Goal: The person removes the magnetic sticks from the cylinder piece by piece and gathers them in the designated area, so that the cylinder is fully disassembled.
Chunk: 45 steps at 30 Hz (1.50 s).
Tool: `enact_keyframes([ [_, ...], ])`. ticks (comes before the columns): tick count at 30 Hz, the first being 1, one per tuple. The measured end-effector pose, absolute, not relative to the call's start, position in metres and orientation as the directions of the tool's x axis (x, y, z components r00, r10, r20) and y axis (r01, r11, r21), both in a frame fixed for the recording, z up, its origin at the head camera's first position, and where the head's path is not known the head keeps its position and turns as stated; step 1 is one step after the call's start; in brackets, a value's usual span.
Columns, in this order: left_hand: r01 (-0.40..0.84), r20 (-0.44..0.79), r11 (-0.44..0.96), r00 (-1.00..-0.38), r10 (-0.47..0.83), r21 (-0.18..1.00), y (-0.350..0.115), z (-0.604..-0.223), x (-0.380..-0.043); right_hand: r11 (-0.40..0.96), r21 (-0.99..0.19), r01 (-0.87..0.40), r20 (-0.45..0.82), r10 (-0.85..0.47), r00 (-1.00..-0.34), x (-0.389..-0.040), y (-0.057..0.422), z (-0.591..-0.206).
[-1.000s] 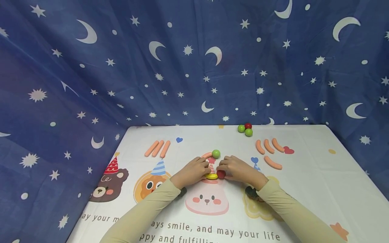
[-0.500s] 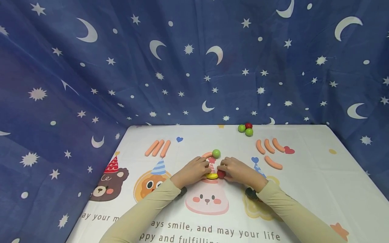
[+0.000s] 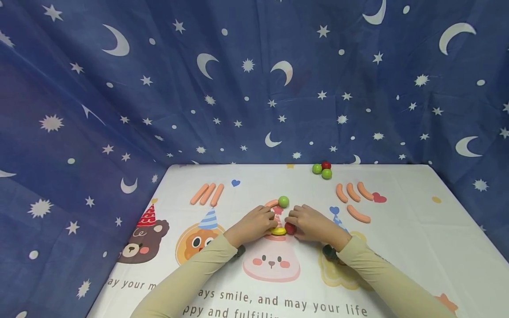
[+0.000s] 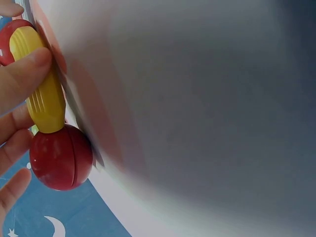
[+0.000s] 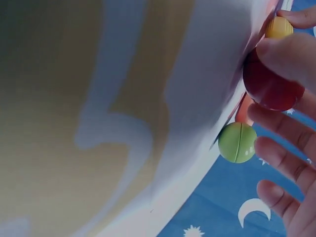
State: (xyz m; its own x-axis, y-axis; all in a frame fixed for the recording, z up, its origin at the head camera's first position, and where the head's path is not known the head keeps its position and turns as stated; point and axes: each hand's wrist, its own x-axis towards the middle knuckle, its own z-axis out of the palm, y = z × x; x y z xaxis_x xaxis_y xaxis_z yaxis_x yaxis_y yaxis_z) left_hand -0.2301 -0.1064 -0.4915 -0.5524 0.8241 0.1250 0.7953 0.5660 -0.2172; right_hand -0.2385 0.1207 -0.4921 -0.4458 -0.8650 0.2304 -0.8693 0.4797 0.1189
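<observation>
My left hand pinches a yellow ribbed toy stick, its thumb lying on the ribs. One end of the stick meets a red ball beside the left fingers, hidden in the head view. At the other end is a second red ball, which my right hand holds with its thumb over it. Just beyond the hands, a green ball touches a curved orange stick that the left hand partly covers; whether this joins the red balls cannot be seen.
Straight orange sticks lie at the back left. Curved orange sticks lie to the right, one set apart nearer the front. Two green balls and a red ball cluster at the back edge, by the blue curtain.
Both hands stay almost in place, still holding the yellow stick and red ball. The view shifts very slightly.
</observation>
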Motion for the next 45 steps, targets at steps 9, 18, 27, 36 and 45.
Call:
enact_keyframes([
  [9, 0.791, 0.122, 0.567, -0.555, 0.823, -0.230, -0.1065, -0.4897, -0.2287, 0.461, 0.154, -0.874, 0.214, -0.879, -0.426, -0.2391, 0.1181, -0.4928],
  [18, 0.796, 0.123, 0.563, -0.550, 0.826, -0.223, -0.1059, -0.4899, -0.2285, 0.496, 0.164, -0.853, 0.237, -0.859, -0.454, -0.2380, 0.1150, -0.4945],
  [27, 0.797, 0.106, 0.564, -0.555, 0.825, -0.219, -0.1045, -0.4885, -0.2280, 0.548, 0.145, -0.824, 0.229, -0.829, -0.511, -0.2378, 0.1153, -0.4941],
  [36, 0.800, 0.113, 0.553, -0.542, 0.833, -0.231, -0.1037, -0.4892, -0.2281, 0.611, 0.065, -0.789, 0.163, -0.786, -0.596, -0.2377, 0.1170, -0.4937],
  [45, 0.805, 0.126, 0.544, -0.530, 0.839, -0.236, -0.1048, -0.4900, -0.2286, 0.542, -0.066, -0.838, 0.186, -0.818, -0.544, -0.2401, 0.1236, -0.4926],
])
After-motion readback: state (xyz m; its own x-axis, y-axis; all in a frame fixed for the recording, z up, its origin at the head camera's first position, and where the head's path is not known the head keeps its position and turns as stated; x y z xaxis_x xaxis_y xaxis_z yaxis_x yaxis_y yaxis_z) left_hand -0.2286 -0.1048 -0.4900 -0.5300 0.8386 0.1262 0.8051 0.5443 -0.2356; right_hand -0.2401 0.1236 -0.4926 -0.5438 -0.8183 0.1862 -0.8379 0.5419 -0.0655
